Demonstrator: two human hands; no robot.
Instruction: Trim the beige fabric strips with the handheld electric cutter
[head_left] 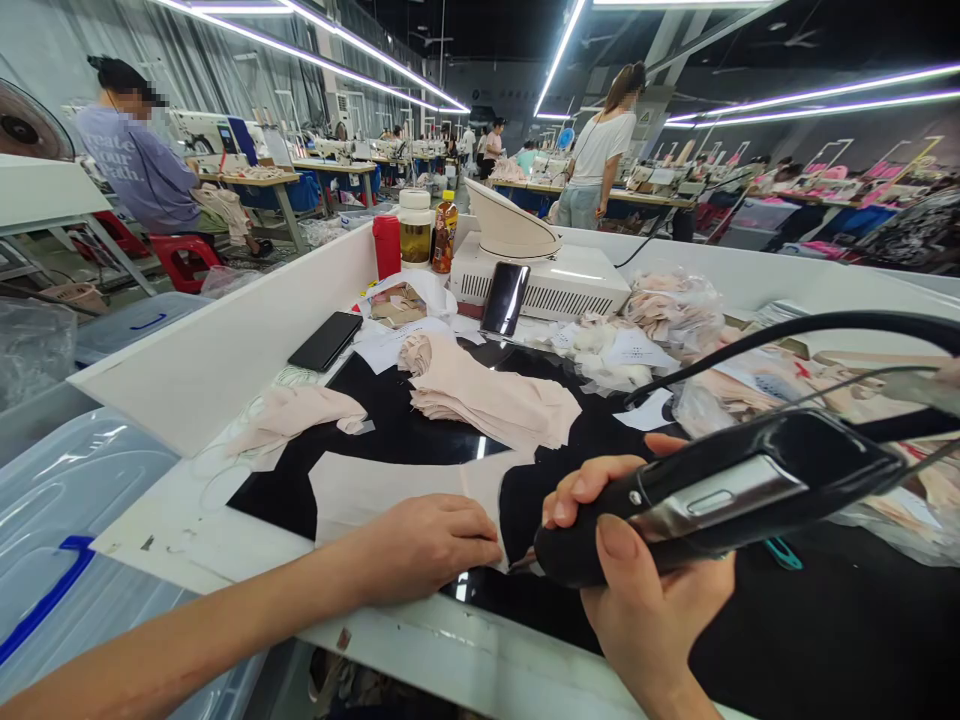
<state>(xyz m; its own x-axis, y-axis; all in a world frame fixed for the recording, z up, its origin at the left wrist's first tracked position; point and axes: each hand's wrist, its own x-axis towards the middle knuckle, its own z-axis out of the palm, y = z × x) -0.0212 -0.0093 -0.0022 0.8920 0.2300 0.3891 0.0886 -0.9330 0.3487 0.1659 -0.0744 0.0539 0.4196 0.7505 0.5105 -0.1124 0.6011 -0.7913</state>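
Note:
A pale pink fabric piece [390, 490] lies flat on the black work surface in front of me. Resting on its near edge is my left hand [439, 540], fingers curled together and pressing the cloth; the fingertips are partly hidden. My right hand [637, 590] is wrapped around a black corded handheld tool [712, 490] with a silver panel and a button. The tool's rounded front end is just right of the fabric's near corner; its underside is hidden. Behind the flat piece sits a stack of pale pink fabric pieces [487, 390]. A crumpled fabric piece [300, 420] lies to the left.
A black phone [325, 341] lies at left, and another phone [505, 298] leans against a white machine [536, 275]. Bagged fabric bundles [667, 305] crowd the right side. A raised white board [225, 340] borders the table's left. The tool's cable [795, 325] arches rightward.

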